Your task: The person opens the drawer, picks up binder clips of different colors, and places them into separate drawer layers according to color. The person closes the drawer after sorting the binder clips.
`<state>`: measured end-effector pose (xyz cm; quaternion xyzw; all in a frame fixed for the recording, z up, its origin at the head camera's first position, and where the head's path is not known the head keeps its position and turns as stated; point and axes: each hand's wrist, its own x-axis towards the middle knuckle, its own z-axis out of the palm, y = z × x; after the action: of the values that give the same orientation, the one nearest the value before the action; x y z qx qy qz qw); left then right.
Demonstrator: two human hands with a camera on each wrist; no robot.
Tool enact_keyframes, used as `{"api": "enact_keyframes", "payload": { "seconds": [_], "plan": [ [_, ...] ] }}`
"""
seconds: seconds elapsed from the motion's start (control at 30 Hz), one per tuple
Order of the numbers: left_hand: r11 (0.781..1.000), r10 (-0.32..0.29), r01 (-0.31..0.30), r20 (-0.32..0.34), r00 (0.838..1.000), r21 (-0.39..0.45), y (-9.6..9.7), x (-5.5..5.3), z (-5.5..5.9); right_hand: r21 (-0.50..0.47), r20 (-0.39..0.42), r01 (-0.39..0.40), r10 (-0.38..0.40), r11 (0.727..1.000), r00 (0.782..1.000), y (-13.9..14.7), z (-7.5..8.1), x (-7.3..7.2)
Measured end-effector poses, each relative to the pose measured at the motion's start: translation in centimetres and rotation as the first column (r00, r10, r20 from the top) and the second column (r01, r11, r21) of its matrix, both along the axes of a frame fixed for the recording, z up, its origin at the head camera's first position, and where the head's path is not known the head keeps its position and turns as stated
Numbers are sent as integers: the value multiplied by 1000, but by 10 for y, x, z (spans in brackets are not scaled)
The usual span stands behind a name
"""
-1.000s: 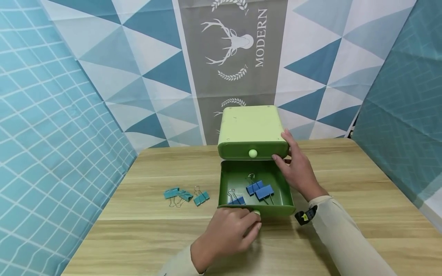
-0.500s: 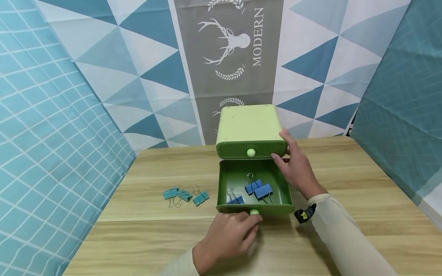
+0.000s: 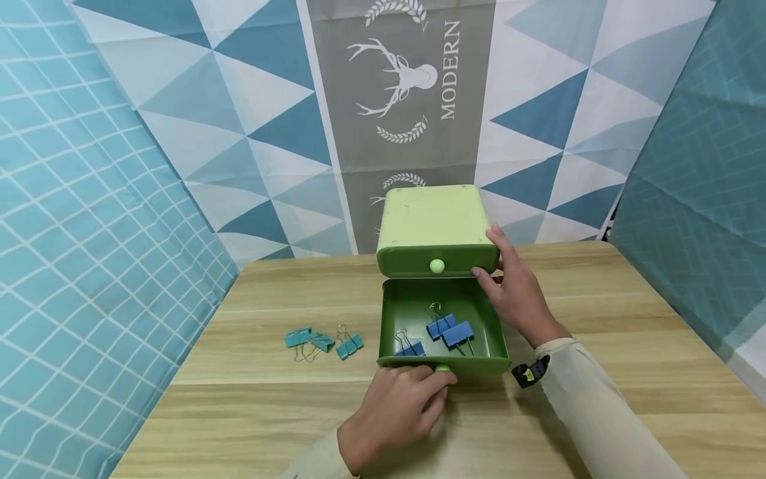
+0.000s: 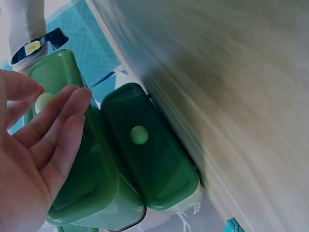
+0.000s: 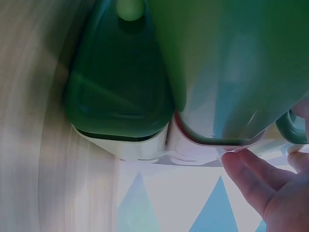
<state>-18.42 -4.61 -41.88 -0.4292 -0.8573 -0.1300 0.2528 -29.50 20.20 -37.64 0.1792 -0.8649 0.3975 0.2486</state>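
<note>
A light-green mini drawer cabinet with dark-green fronts stands on the table, one drawer pulled out under the top one. Inside lie three blue binder clips. My left hand is at this drawer's front, thumb and index fingertips at its round knob; the other fingers reach out loosely past it. My right hand grips the cabinet's right front corner, thumb at the front edge and fingers along the side. Below the pulled-out drawer, a bottom drawer is closed.
Three teal binder clips lie on the wooden table left of the cabinet. A patterned cloth hangs behind, with more cloth along both sides. A dark band sits on the right sleeve.
The left hand's fingers have shifted slightly downward at the knob. The drawer stays pulled out, and the right hand keeps its place. The head view sways a little.
</note>
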Motion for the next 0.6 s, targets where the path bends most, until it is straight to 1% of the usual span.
{"api": "enact_keyframes", "payload": {
  "seconds": [0.13, 0.33, 0.4, 0.47, 0.6],
  "plan": [
    [1000, 8, -8, 2, 1000, 14, 0, -1, -1, 6, 0, 1, -1, 1000, 1000, 0, 0, 1],
    [999, 28, -27, -26, 999, 35, -1, -4, 0, 14, 1, 9, -9, 1000, 1000, 0, 1, 3],
    [998, 31, -29, -32, 999, 46, -1, -7, 1, 19, -7, 10, -10, 1000, 1000, 0, 2, 3],
    [998, 32, -30, -21, 999, 61, -1, -10, 3, 23, -17, 9, -9, 1000, 1000, 0, 2, 3],
    [996, 43, -41, -13, 999, 82, 0, -19, 7, 27, -36, 10, -9, 1000, 999, -1, 2, 3]
  ]
}}
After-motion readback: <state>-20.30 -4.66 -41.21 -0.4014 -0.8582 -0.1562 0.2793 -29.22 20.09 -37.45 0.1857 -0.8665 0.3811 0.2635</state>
